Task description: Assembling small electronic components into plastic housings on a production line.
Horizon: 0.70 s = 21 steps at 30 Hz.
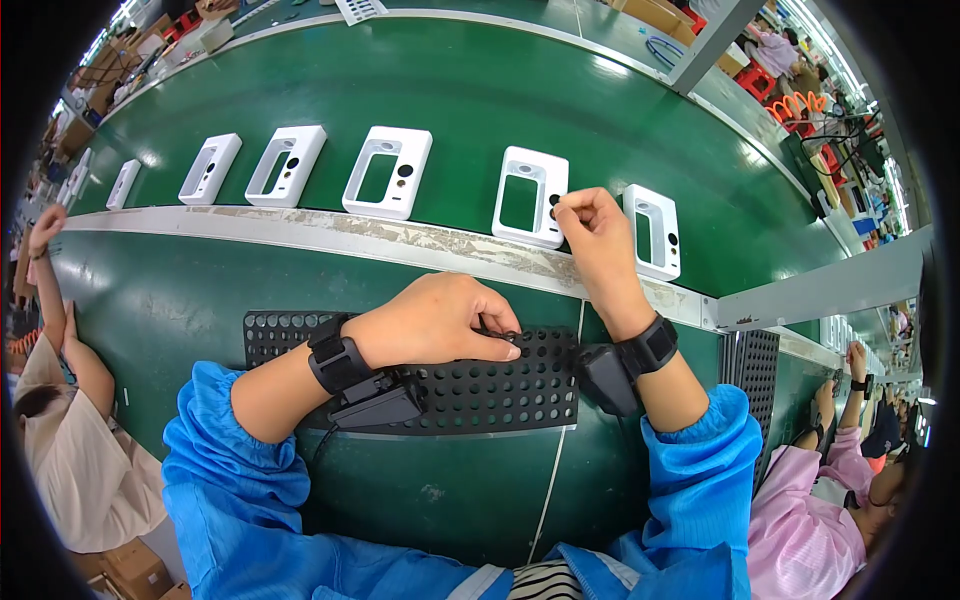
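Observation:
My left hand (440, 318) is closed in a pinch over a black sheet full of round holes (480, 395). Something small and dark shows between its thumb and fingers, too small to name. Farther forward, my right hand (600, 240) reaches over the metal rail with thumb and forefinger pressed together. Its fingertips are at the right side of a white plastic housing (526, 227), beside the round black spot. Whatever they hold, if anything, is hidden. The housing has a rectangular opening and lies on the green belt.
More white housings (407, 203) stand in a row along the belt (450, 90), one (658, 262) just right of my hand. A pale metal rail (340, 233) separates belt and bench. Another perforated black stack (752, 385) stands at the right. People work on both sides; a metal post (820, 290) is at right.

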Each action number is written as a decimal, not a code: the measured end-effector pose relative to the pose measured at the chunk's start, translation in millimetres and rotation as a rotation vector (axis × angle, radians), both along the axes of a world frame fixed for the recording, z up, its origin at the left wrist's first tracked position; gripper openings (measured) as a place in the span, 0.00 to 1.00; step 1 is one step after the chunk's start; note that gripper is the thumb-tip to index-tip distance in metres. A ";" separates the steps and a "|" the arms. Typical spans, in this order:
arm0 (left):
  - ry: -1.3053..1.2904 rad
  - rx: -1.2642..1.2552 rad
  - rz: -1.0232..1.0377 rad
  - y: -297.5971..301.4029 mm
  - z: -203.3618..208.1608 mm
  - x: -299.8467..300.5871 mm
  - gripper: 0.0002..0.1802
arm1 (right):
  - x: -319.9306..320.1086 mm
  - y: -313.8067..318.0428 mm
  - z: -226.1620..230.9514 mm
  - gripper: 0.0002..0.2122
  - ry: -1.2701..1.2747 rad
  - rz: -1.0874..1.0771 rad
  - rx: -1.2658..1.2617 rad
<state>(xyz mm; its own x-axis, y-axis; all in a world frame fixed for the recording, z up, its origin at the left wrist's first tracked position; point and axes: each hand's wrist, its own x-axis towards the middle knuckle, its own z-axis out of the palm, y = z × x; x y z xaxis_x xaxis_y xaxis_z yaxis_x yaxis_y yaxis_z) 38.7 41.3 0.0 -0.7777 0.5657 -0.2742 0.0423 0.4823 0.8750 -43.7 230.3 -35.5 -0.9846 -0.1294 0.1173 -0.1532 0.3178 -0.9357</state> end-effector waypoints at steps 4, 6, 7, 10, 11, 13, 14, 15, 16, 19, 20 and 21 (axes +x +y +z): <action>0.028 0.021 -0.007 -2.8 -2.1 2.4 0.15 | 4.1 -0.4 15.8 0.04 -0.120 -0.063 -0.350; 0.033 0.022 -0.011 -0.3 -3.3 0.6 0.15 | 5.7 11.1 21.6 0.04 -0.126 -0.083 -0.358; 0.040 0.025 -0.016 0.9 -3.7 -0.5 0.15 | 6.8 16.5 25.4 0.04 -0.128 -0.092 -0.363; 0.034 0.030 -0.012 -0.1 -3.9 1.6 0.15 | 20.4 27.4 50.8 0.05 -0.198 0.208 -0.114; 0.021 0.029 -0.007 -0.7 -3.4 2.1 0.15 | 23.4 28.7 53.8 0.05 -0.231 0.354 0.010; 0.010 0.028 -0.007 -0.6 -1.6 2.1 0.15 | 23.5 29.0 50.1 0.06 -0.140 0.322 0.094; -0.007 0.023 -0.002 -0.1 -0.2 1.7 0.15 | 22.2 29.6 47.6 0.06 -0.047 0.291 0.181; -0.025 0.017 0.004 0.4 0.9 1.5 0.16 | 20.9 30.2 44.9 0.07 0.045 0.259 0.267; -0.043 0.012 0.010 0.9 1.6 1.5 0.16 | 18.6 32.9 41.0 0.07 0.046 0.256 0.268; -0.038 0.018 0.009 0.8 1.1 1.6 0.16 | 10.0 39.3 33.3 0.08 0.276 0.035 0.413; -0.036 0.020 0.009 0.7 1.0 1.6 0.16 | 10.0 39.5 32.6 0.08 0.277 0.036 0.413; -0.036 0.020 0.010 0.5 1.6 1.4 0.16 | 10.6 40.0 31.8 0.09 0.286 0.045 0.434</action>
